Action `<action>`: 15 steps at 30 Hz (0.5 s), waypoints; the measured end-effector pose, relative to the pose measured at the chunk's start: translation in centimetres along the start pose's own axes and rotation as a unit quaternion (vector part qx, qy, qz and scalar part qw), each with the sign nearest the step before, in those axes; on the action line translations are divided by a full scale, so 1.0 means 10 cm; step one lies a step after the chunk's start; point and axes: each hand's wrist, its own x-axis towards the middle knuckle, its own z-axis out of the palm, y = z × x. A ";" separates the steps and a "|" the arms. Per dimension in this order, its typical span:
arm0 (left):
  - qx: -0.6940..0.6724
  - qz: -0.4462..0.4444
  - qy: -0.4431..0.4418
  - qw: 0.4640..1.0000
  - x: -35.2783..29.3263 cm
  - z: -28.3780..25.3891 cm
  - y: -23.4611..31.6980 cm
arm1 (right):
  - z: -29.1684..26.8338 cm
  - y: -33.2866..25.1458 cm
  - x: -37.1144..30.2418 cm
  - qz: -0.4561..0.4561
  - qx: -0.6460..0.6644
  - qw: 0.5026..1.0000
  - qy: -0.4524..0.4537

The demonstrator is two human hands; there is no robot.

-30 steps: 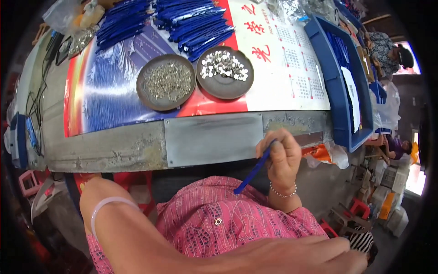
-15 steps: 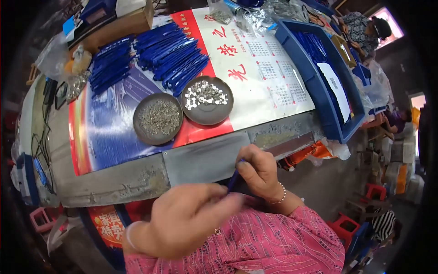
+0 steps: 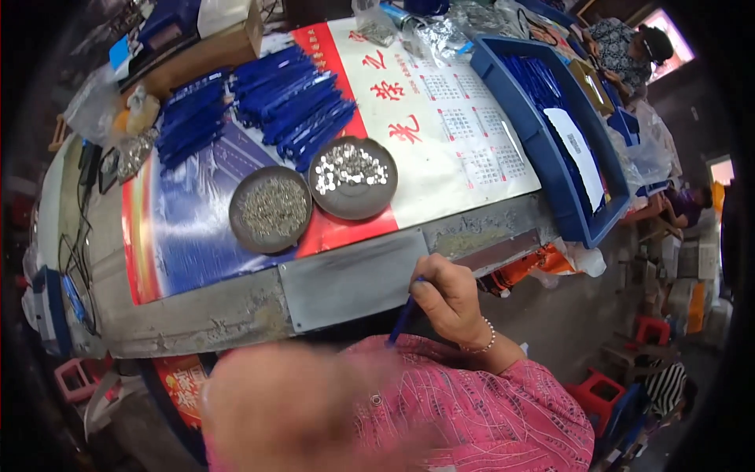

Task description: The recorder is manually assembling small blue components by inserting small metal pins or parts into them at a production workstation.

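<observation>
My right hand is closed around a thin blue plastic stick at the near edge of the table, just below a bare metal plate. My left hand is a large blur close to the camera at the lower left, over my pink patterned top; its fingers cannot be made out. Beyond the plate stand two round dark dishes: the left dish holds fine grey metal bits, the right dish holds shinier silver pieces. Piles of blue sticks lie further back.
A calendar poster covers the tabletop. A blue tray with more blue sticks sits at the right. A cardboard box and plastic bags line the far side. Red stools and other seated people are at the right.
My left hand has risen toward the camera and blurred, shifting left. My right hand keeps the blue stick at the table edge. The view has tilted slightly.
</observation>
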 end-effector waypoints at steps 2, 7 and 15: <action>0.004 -0.050 0.029 0.998 -0.04 0.32 -0.40 | 0.01 0.02 0.03 -0.013 0.007 1.000 0.012; -0.192 -0.201 0.010 0.961 -0.33 0.94 -0.51 | 0.04 0.02 0.07 0.004 0.025 0.998 0.051; -0.378 -0.295 0.021 0.877 -0.37 1.25 -0.45 | 0.16 0.06 0.12 -0.067 0.005 0.993 0.093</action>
